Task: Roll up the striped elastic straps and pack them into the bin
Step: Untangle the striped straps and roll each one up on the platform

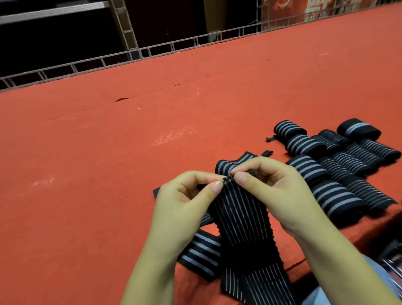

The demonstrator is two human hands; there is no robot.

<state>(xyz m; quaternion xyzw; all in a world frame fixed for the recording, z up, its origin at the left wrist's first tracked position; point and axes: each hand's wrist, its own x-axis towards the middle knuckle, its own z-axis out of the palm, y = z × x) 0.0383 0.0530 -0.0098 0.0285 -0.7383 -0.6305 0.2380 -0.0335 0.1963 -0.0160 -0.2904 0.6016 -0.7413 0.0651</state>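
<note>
Soft, stretchy striped elastic strap (pixel 241 214) handles limp, so my left hand (pixel 184 197) and right hand (pixel 272 190) pinch its top end.

A red felt-covered table (pixel 126 149) is seen across the middle. A wire grid railing (pixel 121 56) runs along its edge toward eleven o'clock; a red poster (pixel 294 6) is hung at one o'clock.

head view | worn on head | faces forward and down | close above red table (pixel 102 171)
</note>
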